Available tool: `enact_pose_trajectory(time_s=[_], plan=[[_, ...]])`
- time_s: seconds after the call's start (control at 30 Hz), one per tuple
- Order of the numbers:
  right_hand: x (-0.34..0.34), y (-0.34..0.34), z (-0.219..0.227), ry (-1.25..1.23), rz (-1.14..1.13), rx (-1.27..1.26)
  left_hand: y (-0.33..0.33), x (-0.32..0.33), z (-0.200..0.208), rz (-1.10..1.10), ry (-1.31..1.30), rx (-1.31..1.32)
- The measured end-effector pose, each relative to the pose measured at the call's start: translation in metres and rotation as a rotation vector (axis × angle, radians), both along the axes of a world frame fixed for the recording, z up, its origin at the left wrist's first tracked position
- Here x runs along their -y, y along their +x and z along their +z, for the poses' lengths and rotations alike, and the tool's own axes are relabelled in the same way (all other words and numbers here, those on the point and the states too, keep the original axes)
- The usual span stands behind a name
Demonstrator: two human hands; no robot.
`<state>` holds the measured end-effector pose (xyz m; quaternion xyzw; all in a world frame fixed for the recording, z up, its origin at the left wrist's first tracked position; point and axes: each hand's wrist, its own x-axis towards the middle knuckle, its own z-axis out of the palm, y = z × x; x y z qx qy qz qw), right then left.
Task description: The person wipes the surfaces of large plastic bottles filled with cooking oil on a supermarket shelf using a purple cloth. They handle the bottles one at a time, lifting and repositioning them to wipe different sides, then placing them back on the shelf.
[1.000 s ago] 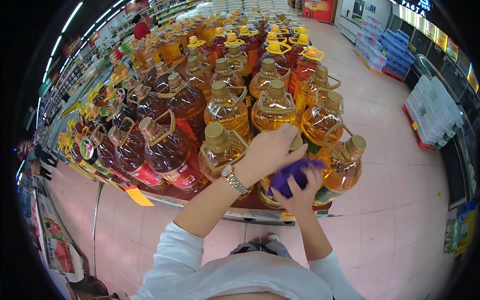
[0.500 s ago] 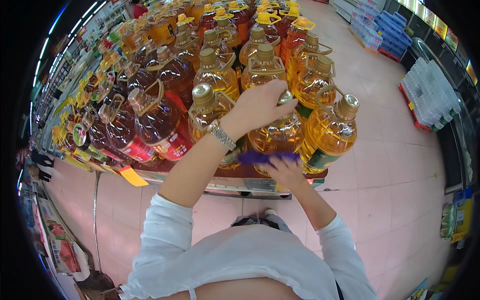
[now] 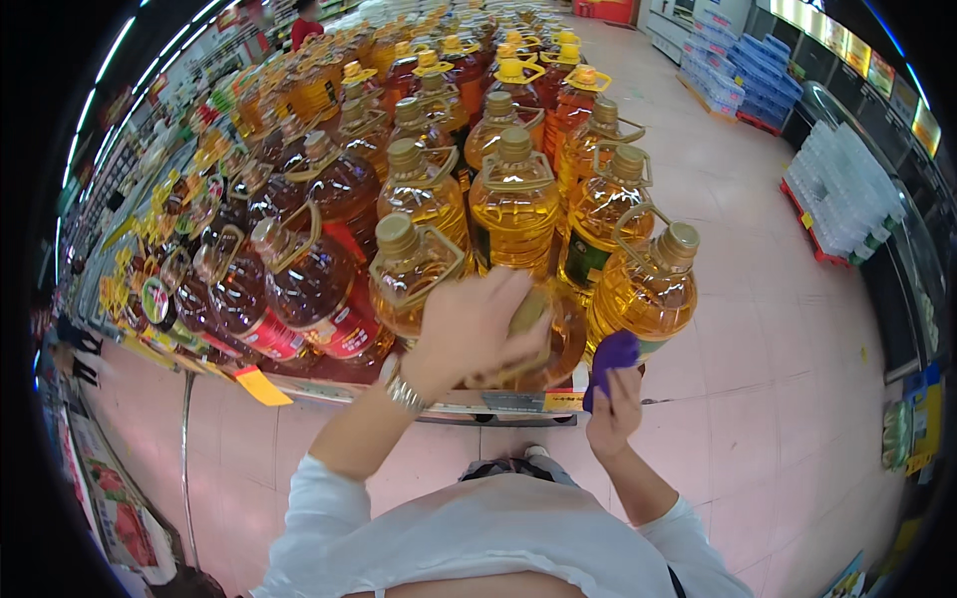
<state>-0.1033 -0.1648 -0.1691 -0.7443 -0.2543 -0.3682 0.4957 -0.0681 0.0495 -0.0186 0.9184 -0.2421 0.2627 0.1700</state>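
My left hand [image 3: 474, 324], with a metal watch on its wrist, is closed on the cap end of a large clear bottle of golden oil [image 3: 566, 334] at the front edge of the display. That bottle looks tipped toward me, and motion smears its top. My right hand [image 3: 616, 411] is closed on a bunched purple cloth [image 3: 615, 359], held just right of the tipped bottle. Behind the cloth stands another golden oil bottle [image 3: 646, 299] with a loop handle. Left of my left hand is a similar upright bottle [image 3: 401, 269].
Rows of oil bottles stretch back, with dark reddish ones [image 3: 317, 284] on the left. An orange card [image 3: 262, 387] hangs from the display edge. Stacked water packs [image 3: 842, 189] stand on the right across the pink tiled floor [image 3: 743, 349]. A person in red [image 3: 306, 30] is far back.
My left hand has drawn the top of the front bottle toward me, tilting it. My right hand has moved right with the purple cloth, away from that bottle's front.
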Motion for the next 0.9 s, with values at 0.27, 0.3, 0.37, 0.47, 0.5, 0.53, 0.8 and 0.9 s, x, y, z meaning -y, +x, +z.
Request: enact_pose_trajectory(time_s=[0.27,0.3,0.37,0.47,0.5,0.53,0.8,0.9], plan=[[-0.04,0.075,0.048,-0.069,0.652,-0.915,-0.099,-0.03,-0.033,-0.16,0.139,0.301],[-0.043,0.099,0.034,-0.132,0.629,-1.053,-0.104,-0.031,-0.033,-0.176,0.155,0.318],[-0.041,0.139,-0.015,0.034,0.591,-1.265,-0.11,-0.032,-0.031,-0.204,0.19,0.33],[-0.049,0.158,-0.009,-0.165,0.548,-1.367,-0.115,-0.037,-0.037,-0.169,0.189,0.315],[-0.05,0.151,-0.006,-0.231,0.706,-1.218,-0.117,-0.038,-0.032,-0.176,0.202,0.287],[-0.05,0.144,0.001,-0.295,0.854,-1.056,-0.116,-0.041,-0.035,-0.187,0.191,0.298],[-0.055,0.155,-0.026,-0.213,0.715,-1.248,-0.121,-0.036,-0.043,-0.214,0.149,0.341],[-0.038,0.15,-0.051,0.152,0.413,-1.317,-0.109,-0.035,-0.037,-0.161,0.144,0.3]])
